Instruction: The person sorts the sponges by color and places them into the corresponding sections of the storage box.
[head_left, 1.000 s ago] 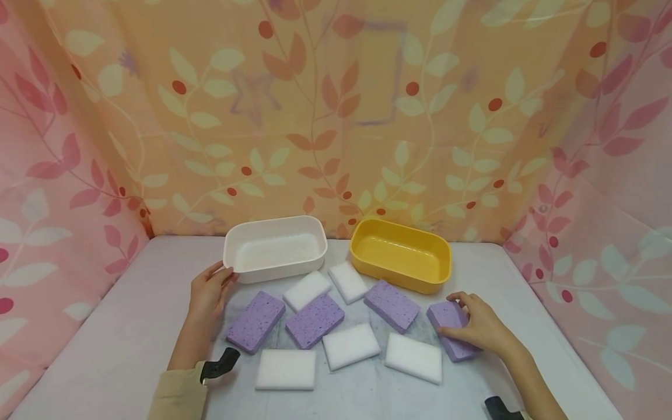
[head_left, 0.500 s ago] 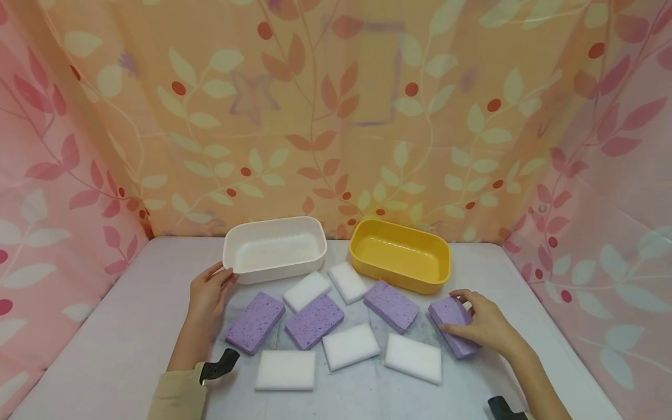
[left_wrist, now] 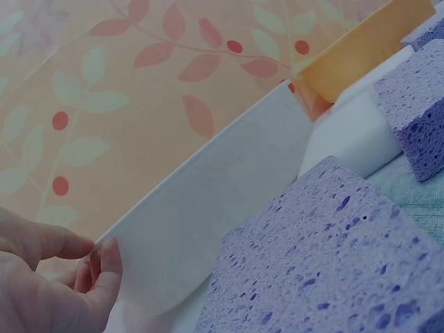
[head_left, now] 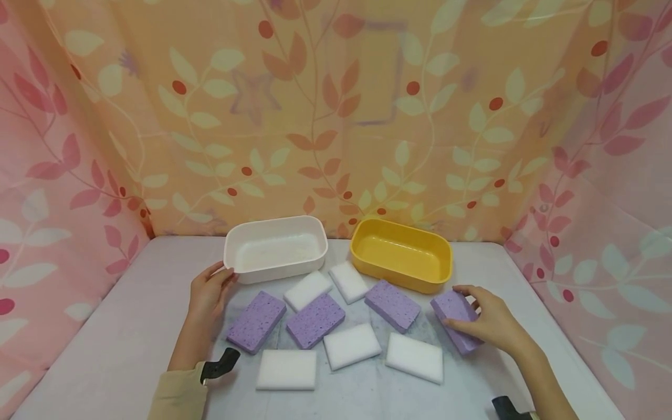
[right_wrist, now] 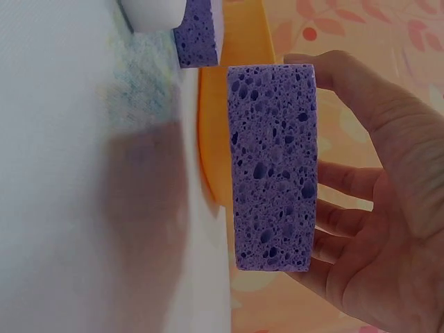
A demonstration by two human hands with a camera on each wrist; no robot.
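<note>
My right hand grips a purple sponge along its sides at the right of the table. The right wrist view shows that sponge raised off the cloth, with the thumb on one side and the fingers behind. At the left, my left hand pinches the near left corner of a white plastic basin. Close up in the left wrist view, the thumb and fingers of that hand meet at the basin's rim. The inside of the white basin holds nothing.
A yellow basin stands right of the white one. In front lie other purple sponges and several white sponge pads; one purple sponge overlaps a white pad. Floral curtains enclose the table's back and sides.
My right hand has lifted the purple sponge off the table and shifted it slightly to the right and away from me. The left hand and both basins stay where they were.
</note>
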